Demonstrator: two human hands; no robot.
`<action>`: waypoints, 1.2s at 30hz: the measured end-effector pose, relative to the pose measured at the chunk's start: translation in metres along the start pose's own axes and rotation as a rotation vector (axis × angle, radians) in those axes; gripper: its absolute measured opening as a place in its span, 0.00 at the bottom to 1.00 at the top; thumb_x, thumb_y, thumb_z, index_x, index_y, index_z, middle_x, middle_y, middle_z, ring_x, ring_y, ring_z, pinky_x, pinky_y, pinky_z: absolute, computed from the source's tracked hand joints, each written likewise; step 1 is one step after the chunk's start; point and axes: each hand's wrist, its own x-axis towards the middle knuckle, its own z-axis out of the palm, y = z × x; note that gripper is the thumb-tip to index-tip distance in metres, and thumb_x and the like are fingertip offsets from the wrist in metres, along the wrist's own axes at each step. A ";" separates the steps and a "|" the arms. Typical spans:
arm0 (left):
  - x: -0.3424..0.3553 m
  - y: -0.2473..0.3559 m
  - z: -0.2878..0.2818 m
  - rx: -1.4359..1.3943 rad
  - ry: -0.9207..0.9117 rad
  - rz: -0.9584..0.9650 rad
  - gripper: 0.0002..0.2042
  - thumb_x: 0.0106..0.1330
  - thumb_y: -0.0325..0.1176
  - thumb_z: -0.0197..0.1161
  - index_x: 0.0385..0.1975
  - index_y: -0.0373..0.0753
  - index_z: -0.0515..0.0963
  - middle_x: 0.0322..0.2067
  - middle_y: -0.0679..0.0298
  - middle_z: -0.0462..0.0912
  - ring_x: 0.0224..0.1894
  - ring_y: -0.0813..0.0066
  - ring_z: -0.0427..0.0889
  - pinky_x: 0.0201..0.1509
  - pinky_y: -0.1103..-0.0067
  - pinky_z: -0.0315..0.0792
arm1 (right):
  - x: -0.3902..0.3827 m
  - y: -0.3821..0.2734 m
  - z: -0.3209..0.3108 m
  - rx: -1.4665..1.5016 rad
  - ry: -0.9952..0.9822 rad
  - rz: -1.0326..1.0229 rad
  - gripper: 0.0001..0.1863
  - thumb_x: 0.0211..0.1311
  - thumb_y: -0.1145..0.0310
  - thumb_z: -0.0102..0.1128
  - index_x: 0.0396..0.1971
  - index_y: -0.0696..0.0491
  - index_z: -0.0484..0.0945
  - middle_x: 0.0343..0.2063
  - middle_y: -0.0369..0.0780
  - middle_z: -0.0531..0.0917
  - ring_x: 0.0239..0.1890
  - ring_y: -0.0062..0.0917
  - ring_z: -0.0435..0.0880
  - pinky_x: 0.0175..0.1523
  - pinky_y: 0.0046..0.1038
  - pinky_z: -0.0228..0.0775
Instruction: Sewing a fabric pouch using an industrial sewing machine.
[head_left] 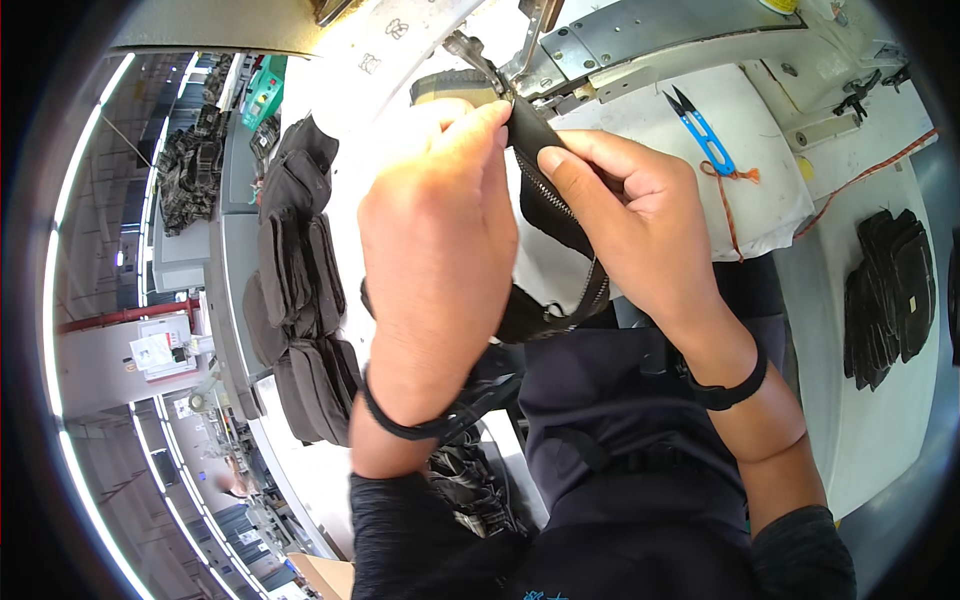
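A black zippered fabric piece (pixel 532 128) lies beneath the sewing machine's needle area (pixel 492 72). Its metal zipper (pixel 545 187) runs down in a curve, and a loop of the piece hangs below, with a zipper pull near the bottom. My left hand (pixel 435 225) pinches the strip's left edge close to the needle, fingertips together. On the other side, my right hand (pixel 645 215) grips the strip between thumb and bent fingers. A darker edge with olive fabric (pixel 450 86) shows behind my left hand. The exact stitching point is partly hidden.
Blue-handled thread snips (pixel 708 135) with a cord rest on a white padded surface (pixel 770 200) at right. Stacked dark pouches (pixel 300 270) line the left side. Flat black pieces (pixel 888 300) lie far right. The metal machine bed (pixel 660 45) spans the top.
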 end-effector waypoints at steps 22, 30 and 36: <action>-0.039 0.082 0.004 -0.111 -0.058 -0.394 0.14 0.70 0.18 0.64 0.55 0.29 0.84 0.47 0.49 0.83 0.44 0.51 0.86 0.49 0.69 0.80 | -0.030 -0.007 -0.014 0.119 -0.088 0.162 0.13 0.78 0.74 0.55 0.56 0.61 0.80 0.35 0.42 0.86 0.35 0.15 0.78 0.40 0.24 0.74; -0.084 0.072 0.003 -0.036 0.049 -0.077 0.21 0.55 0.18 0.73 0.51 0.33 0.88 0.42 0.60 0.87 0.39 0.65 0.85 0.43 0.74 0.77 | -0.077 -0.010 -0.028 0.029 -0.131 0.116 0.16 0.77 0.79 0.56 0.61 0.63 0.77 0.39 0.41 0.87 0.42 0.14 0.81 0.47 0.22 0.78; -0.077 0.064 -0.011 -0.070 0.083 -0.039 0.18 0.54 0.20 0.76 0.46 0.37 0.90 0.39 0.65 0.89 0.36 0.68 0.85 0.40 0.76 0.73 | -0.078 -0.016 -0.023 0.084 -0.119 0.067 0.15 0.77 0.80 0.55 0.60 0.64 0.78 0.37 0.40 0.86 0.37 0.11 0.78 0.42 0.19 0.74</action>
